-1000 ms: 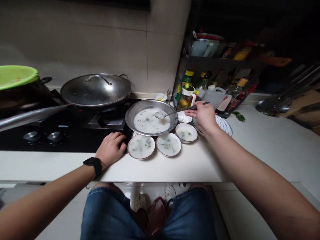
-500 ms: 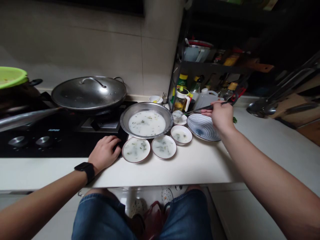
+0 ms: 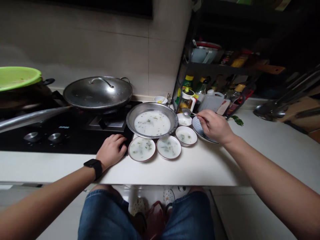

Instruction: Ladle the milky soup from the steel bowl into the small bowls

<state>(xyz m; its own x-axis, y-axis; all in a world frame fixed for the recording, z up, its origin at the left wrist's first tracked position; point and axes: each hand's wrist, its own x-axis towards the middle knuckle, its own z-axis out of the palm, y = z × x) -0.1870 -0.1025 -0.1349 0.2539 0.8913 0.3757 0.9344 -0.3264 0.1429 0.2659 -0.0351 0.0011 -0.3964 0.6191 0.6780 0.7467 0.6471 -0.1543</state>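
The right hand (image 3: pixel 215 125) is pinched tight, with no gap showing between thumb and fingers, around the handle of a round-headed grey metal spoon (image 3: pixel 186 112). The spoon's head hangs at the far edge of a small round white bowl (image 3: pixel 184 124); whether it touches the rim cannot be made out. A second ago the spoon was at the shallow round steel basin (image 3: pixel 130 120) of milky soup with green bits (image 3: pixel 152 123); half a second ago its head was low in the small bowl and the dark handle jutted past the hand. Now the hand has come nearer that bowl, hiding the handle's end and partly covering a wide blue-and-white patterned bowl (image 3: pixel 197 126) just beside it.

In front of the basin stand three round white bowls with thin brown rims (image 3: pixel 142 161), all holding the same soup, as in both earlier frames. Left of them, the left hand (image 3: pixel 111 151), with a black square-faced watch (image 3: pixel 93 166) on its wrist, lies palm down where the white counter (image 3: pixel 160 175) meets the black glass hob (image 3: pixel 75 141), fingers relaxed and gripping nothing visible, unchanged. Behind it sits a domed steel lid (image 3: pixel 98 93) on a wok, also unmoved
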